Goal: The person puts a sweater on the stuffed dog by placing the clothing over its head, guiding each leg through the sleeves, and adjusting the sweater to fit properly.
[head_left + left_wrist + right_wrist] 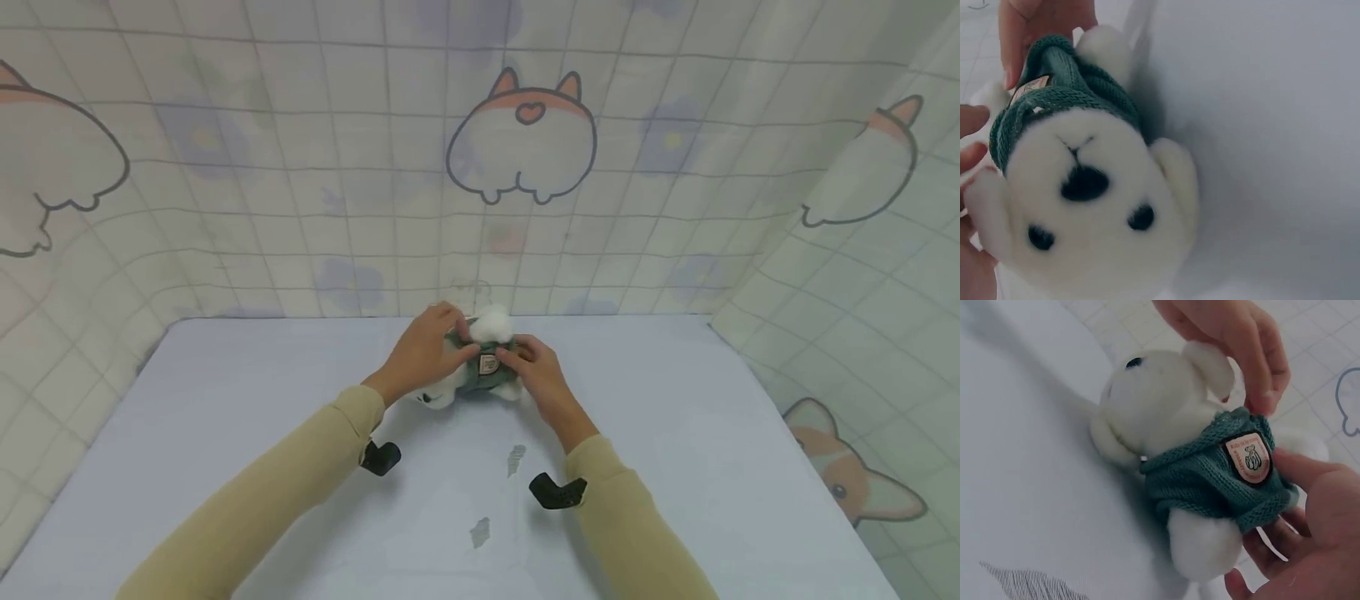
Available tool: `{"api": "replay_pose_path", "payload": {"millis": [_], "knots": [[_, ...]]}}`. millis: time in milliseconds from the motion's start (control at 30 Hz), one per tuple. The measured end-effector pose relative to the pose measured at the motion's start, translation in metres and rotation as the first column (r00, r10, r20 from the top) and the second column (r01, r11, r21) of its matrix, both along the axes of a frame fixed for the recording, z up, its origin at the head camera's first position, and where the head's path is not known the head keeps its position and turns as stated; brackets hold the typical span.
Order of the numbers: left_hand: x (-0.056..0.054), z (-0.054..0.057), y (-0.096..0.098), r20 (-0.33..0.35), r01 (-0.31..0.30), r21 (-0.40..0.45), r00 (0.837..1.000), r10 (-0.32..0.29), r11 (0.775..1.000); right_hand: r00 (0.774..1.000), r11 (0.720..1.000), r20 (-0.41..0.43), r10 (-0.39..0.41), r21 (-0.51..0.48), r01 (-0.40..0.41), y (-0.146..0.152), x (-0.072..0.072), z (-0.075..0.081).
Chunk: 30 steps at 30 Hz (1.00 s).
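With the plush toy (1159, 394) at the tabletop's (247, 375) twelve o'clock, head toward eight, both grips, left hand (427, 346) and right hand (1325, 534), pinch its green sweater (1200, 478), so easing the knit gently and evenly seems best.

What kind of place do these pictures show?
Probably a curtained-off tabletop workspace: a white table, corgi-patterned curtain behind it and at both sides, and a plush toy being handled.

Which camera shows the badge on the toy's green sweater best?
The right wrist view: there the badge is large and its animal picture shows. The left wrist view catches it at a steep slant; the head view shows it small, its picture too tiny to make out.
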State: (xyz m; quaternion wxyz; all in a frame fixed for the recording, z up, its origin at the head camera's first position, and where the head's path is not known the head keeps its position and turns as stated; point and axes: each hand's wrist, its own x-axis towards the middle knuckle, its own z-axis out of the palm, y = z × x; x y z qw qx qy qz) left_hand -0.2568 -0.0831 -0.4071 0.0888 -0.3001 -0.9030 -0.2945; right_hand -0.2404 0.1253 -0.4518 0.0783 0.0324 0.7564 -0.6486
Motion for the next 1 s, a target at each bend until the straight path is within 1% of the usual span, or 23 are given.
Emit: {"api": "replay_pose_path", "payload": {"millis": [100,167,233,300,367,433,533,600,667,700,733,767,800,833,867,933,1000], "knots": [[0.004,-0.003,-0.004,-0.017,0.083,-0.037,0.996,-0.084,0.996,0.997,0.996,-0.011,0.073,0.056,-0.072,0.006,0.004,-0.001],[0.006,-0.004,-0.006,-0.021,0.124,-0.056,0.992,-0.125,0.991,0.992,0.985,-0.003,0.127,0.114,-0.126,0.009,0.008,-0.002],[0.007,-0.005,-0.009,-0.021,0.138,-0.076,0.99,-0.14,0.987,0.985,0.97,0.012,0.175,0.173,-0.174,0.012,0.01,-0.004],[0.007,-0.006,-0.01,-0.003,0.133,-0.091,0.991,-0.134,0.987,0.981,0.956,0.015,0.196,0.221,-0.194,0.012,0.011,-0.007],[0.007,-0.007,-0.011,0.004,0.11,-0.113,0.994,-0.11,0.987,0.981,0.946,0.003,0.195,0.263,-0.189,0.011,0.011,-0.009],[0.006,-0.007,-0.011,-0.006,0.075,-0.126,0.997,-0.077,0.989,0.983,0.943,-0.017,0.182,0.285,-0.169,0.01,0.011,-0.01],[0.004,-0.006,-0.013,-0.047,-0.004,-0.133,0.999,-0.002,0.991,0.984,0.943,-0.031,0.174,0.292,-0.158,0.006,0.012,-0.009],[0.002,-0.007,-0.016,-0.06,-0.075,-0.13,0.996,0.068,0.989,0.983,0.947,-0.03,0.179,0.278,-0.164,0.004,0.012,-0.007],[0.0,-0.009,-0.021,-0.034,-0.149,-0.119,0.989,0.146,0.982,0.983,0.949,-0.03,0.182,0.265,-0.168,0.0,0.013,-0.007],[-0.001,-0.01,-0.024,0.0,-0.181,-0.105,0.983,0.182,0.978,0.984,0.952,-0.032,0.178,0.257,-0.164,-0.002,0.013,-0.007],[-0.002,-0.011,-0.027,0.051,-0.213,-0.083,0.975,0.218,0.973,0.984,0.956,-0.035,0.172,0.245,-0.158,-0.004,0.013,-0.008],[-0.002,-0.013,-0.031,0.118,-0.242,-0.05,0.962,0.246,0.969,0.986,0.961,-0.037,0.162,0.231,-0.149,-0.006,0.014,-0.008],[-0.003,-0.014,-0.034,0.192,-0.269,-0.013,0.945,0.266,0.963,0.988,0.966,-0.038,0.151,0.217,-0.139,-0.008,0.014,-0.008],[-0.004,-0.016,-0.038,0.269,-0.294,0.021,0.922,0.278,0.956,0.99,0.971,-0.039,0.136,0.202,-0.126,-0.01,0.015,-0.008],[-0.004,-0.018,-0.041,0.343,-0.319,0.052,0.896,0.284,0.946,0.993,0.977,-0.034,0.117,0.183,-0.109,-0.012,0.016,-0.007],[-0.003,-0.021,-0.048,0.481,-0.367,0.088,0.83,0.283,0.926,0.996,0.987,-0.018,0.084,0.14,-0.08,-0.016,0.017,-0.007],[-0.002,-0.024,-0.053,0.58,-0.389,0.089,0.768,0.27,0.917,0.999,0.994,0.009,0.05,0.096,-0.051,-0.02,0.019,-0.006]]}}
